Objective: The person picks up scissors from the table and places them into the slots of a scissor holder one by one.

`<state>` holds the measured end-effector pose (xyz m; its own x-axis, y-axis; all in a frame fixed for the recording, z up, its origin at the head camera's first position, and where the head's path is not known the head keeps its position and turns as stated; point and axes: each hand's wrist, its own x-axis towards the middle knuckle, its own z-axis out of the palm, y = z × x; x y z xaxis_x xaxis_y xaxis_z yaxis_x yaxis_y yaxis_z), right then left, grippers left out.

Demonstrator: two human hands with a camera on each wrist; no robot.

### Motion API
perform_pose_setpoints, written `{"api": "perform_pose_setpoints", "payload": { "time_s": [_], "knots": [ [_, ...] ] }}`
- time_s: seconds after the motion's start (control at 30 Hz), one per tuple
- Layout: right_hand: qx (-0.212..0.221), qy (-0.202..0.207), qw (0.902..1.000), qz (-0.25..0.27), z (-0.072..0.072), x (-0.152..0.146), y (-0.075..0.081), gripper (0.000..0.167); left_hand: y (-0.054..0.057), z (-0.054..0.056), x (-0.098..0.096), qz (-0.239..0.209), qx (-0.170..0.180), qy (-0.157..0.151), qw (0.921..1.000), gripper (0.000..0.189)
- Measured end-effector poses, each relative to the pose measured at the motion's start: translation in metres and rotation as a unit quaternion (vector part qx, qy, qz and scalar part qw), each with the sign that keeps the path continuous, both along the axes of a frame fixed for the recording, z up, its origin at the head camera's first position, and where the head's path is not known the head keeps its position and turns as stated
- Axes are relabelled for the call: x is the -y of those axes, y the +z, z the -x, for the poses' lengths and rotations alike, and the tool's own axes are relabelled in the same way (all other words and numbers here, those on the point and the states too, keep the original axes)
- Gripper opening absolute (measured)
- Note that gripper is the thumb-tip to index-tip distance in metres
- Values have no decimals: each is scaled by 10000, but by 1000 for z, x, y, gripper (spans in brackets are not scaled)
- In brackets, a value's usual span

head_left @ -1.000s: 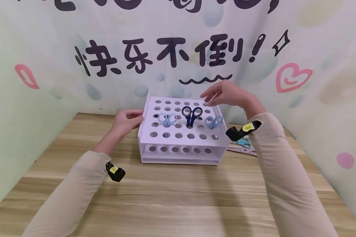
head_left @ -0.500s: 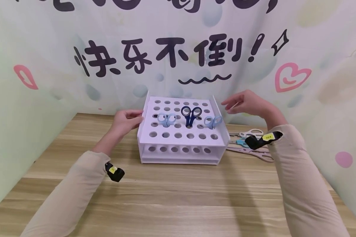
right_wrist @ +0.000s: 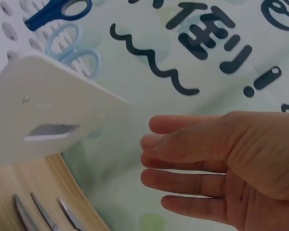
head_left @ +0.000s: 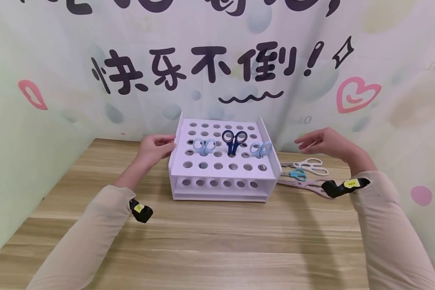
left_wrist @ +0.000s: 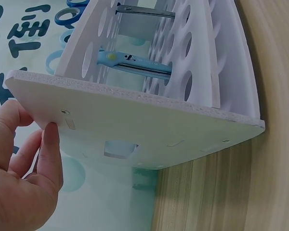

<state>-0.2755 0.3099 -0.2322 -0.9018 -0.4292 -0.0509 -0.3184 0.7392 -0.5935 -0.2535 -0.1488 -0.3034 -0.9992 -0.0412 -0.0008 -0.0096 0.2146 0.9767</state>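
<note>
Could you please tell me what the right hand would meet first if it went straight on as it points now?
Most likely the right side panel of the white rack: the right hand points towards it across a gap, though depth is unclear and the way may lead above it.

The left arm (head_left: 129,174), clad in a long, light beige fabric sleeve (head_left: 81,237), reaches forward and slants inward. At its end the bare left grip (head_left: 151,150) points right, digits loosely bent and spread apart. The right arm (head_left: 364,161), sleeved alike, stretches forward, the wrist turned inward. The bare right grip (head_left: 324,141) hangs in midair, fingers (right_wrist: 195,180) nearly straight, pointing left, its thumb (right_wrist: 183,144) lying alongside them.
</note>
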Motion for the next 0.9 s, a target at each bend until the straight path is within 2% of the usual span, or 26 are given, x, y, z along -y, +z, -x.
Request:
{"api": "perform_pose_setpoints", "payload": {
  "time_s": [0.23, 0.43, 0.9],
  "knots": [
    [192, -257, 9994, 120, -7, -29, -18, 40, -1, 0, -1, 33, 7, -20, 10000, 40],
    [274, -405, 9979, 435, -14, -52, -35, 44, -2, 2, -1, 33, -13, -24, 10000, 39],
    [705, -802, 9924, 617, -23, -84, -69, 51, 1, -1, 0, 25, -7, -24, 10000, 41]
  ]
}}
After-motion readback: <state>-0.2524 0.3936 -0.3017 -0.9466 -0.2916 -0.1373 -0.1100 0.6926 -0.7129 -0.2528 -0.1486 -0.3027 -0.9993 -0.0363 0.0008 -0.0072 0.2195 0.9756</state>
